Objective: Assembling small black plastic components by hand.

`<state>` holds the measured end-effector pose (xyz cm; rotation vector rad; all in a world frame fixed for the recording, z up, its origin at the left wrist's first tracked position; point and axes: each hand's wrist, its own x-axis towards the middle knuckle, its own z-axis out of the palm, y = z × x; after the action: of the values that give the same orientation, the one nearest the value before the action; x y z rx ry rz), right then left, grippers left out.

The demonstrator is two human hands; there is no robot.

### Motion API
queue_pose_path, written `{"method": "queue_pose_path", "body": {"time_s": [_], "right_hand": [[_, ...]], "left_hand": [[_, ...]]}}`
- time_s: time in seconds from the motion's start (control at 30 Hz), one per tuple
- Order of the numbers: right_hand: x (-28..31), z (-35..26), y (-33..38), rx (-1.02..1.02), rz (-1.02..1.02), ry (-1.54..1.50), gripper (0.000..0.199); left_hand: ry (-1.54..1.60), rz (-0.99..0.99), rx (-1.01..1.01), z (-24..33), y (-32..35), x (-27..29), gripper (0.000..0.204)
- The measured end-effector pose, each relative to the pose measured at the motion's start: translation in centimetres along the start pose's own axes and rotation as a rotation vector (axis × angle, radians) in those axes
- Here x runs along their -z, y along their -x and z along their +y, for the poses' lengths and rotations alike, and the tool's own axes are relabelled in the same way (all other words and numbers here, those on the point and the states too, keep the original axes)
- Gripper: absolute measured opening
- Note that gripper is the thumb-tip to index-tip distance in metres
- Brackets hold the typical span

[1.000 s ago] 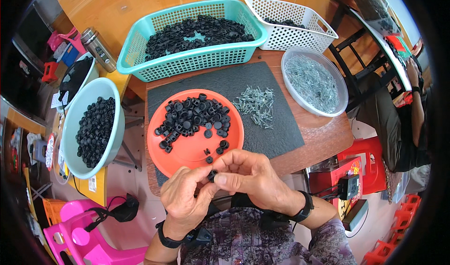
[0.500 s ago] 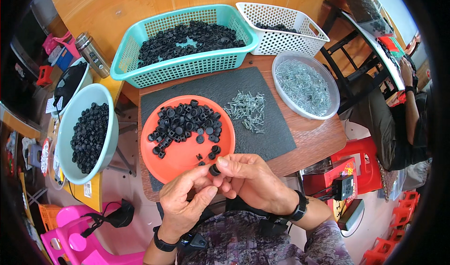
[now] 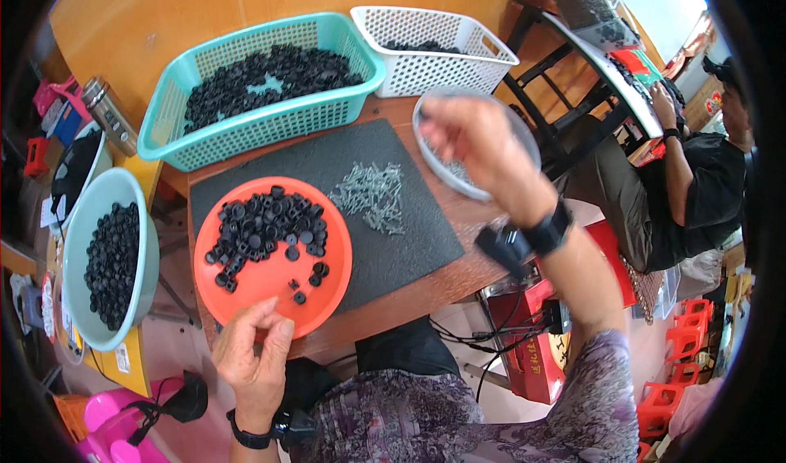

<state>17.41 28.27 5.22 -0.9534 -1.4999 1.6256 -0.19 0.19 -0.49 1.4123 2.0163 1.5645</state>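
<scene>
Blurred fingers of the right hand (image 3: 491, 152) pinch a small dark piece (image 3: 424, 112), axis unreadable, over the translucent tub (image 3: 524, 131), upper centre-right. Wide room separates the left hand (image 3: 252, 352), lower left, thumb and forefinger nearly meeting by the orange plate's (image 3: 262, 287) rim; their grip I cannot tell. Black caps (image 3: 270, 225) crowd the plate; metal screws (image 3: 370, 197) point every way on the rough mat (image 3: 426, 250), inside the desk's (image 3: 409, 298) edge.

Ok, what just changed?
The right hand has parted from the left hand, moving forward and right to overlap the clear tub in view; it seems to grip a blurred dark piece. The left hand, nothing visible in it, stays by the orange plate; black parts there look unchanged.
</scene>
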Motion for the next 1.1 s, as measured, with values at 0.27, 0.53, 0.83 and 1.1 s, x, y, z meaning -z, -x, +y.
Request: {"method": "queue_pose_path", "body": {"time_s": [0.27,0.53,0.83,1.1], "right_hand": [[4.7,-4.6,-10.9,0.381,0.450,0.511,0.039],[0.0,1.6,-4.8,0.381,0.146,0.696,0.021],[-1.3,5.0,3.5,0.215,-0.060,0.529,0.008],[0.4,5.2,4.3,0.147,-0.051,0.519,0.010]], "left_hand": [[-0.121,0.053,-0.047,-0.5,-1.2,0.5,0.020],[-0.124,-0.102,-0.024,-0.3,-2.7,0.7,0.022],[-0.309,-0.354,-0.162,-0.8,-6.0,-1.7,0.015],[-0.606,-0.495,-0.385,-0.5,-6.8,-1.9,0.017]]}}
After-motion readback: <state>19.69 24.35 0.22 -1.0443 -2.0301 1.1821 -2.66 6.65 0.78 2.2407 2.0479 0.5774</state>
